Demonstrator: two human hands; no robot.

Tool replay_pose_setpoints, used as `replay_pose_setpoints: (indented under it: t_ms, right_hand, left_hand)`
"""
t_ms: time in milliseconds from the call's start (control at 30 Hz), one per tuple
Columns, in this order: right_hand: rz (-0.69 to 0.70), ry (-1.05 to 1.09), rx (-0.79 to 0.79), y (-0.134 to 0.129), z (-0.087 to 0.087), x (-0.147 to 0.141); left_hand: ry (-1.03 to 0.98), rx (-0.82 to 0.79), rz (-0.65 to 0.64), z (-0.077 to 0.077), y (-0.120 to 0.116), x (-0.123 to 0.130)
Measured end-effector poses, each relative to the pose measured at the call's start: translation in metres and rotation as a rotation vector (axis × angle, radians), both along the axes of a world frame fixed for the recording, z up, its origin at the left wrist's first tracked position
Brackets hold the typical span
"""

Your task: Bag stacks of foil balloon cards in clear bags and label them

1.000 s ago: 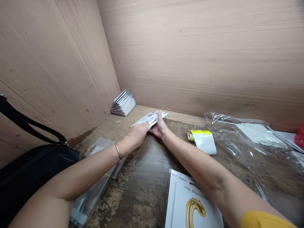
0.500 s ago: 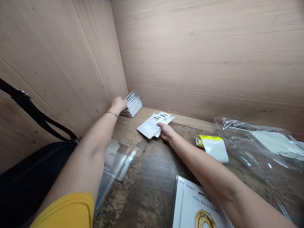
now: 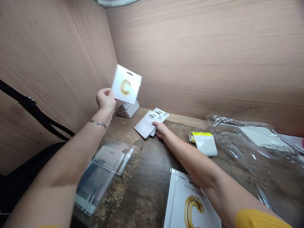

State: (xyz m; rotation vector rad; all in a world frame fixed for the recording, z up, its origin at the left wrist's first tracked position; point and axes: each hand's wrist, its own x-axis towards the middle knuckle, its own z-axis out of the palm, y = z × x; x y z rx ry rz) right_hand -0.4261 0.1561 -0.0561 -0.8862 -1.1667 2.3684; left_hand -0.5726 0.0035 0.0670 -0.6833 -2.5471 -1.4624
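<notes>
Raised over the far left corner, my left hand (image 3: 106, 100) pinches a small white balloon packet (image 3: 125, 85) printed with a golden letter C. Below it a stack of similar packets (image 3: 128, 109) leans by the walls, partly hidden. My right hand (image 3: 159, 129) rests on the table with its thumb over a few packets (image 3: 148, 123), barcode side up. Nearer to me, under my right forearm, lies a larger foil balloon packet (image 3: 197, 204) with a golden C.
Clear plastic sleeves (image 3: 102, 171) lie on the table (image 3: 142, 177) at left. A yellow-and-white label roll (image 3: 204, 142) and a clear bag with white packs (image 3: 263, 136) are at right. A black bag strap (image 3: 40, 117) hangs at the left wall.
My left hand has lifted a packet from the corner stack and turned its golden C face toward me. My right hand still holds the barcoded packets.
</notes>
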Motion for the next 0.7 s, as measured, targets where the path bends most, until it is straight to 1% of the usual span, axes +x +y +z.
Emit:
replay_pose_setpoints:
  t_ms: [67, 100, 133, 200, 267, 333, 467, 567, 633, 700]
  right_hand:
    - [0.026, 0.022, -0.001, -0.012, 0.018, 0.016]
    - [0.051, 0.038, -0.004, -0.019, 0.027, 0.028]
    - [0.079, 0.054, -0.008, -0.027, 0.037, 0.042]
    - [0.127, 0.072, -0.022, -0.043, 0.052, 0.077]
    - [0.148, 0.067, -0.041, -0.058, 0.059, 0.117]
    - [0.144, 0.083, -0.061, -0.072, 0.060, 0.158]
    - [0.076, 0.175, -0.080, -0.096, 0.058, 0.227]
    - [0.028, 0.173, -0.036, -0.110, 0.063, 0.265]
    - [-0.004, 0.117, 0.024, -0.114, 0.066, 0.285]
    - [-0.029, 0.035, 0.059, -0.112, 0.065, 0.303]
  left_hand:
    - [-0.123, 0.102, -0.069, -0.013, -0.014, 0.041]
    - [-0.237, 0.203, -0.126, -0.023, -0.022, 0.063]
    - [-0.339, 0.273, -0.180, -0.033, -0.030, 0.084]
    - [-0.463, 0.353, -0.238, -0.051, -0.045, 0.122]
    - [-0.472, 0.364, -0.227, -0.065, -0.056, 0.154]
    - [-0.454, 0.370, -0.203, -0.075, -0.062, 0.184]
    - [-0.474, 0.348, -0.242, -0.089, -0.067, 0.244]
    - [-0.453, 0.321, -0.292, -0.093, -0.074, 0.285]
    - [-0.425, 0.278, -0.327, -0.094, -0.081, 0.303]
    - [-0.438, 0.229, -0.379, -0.092, -0.088, 0.312]
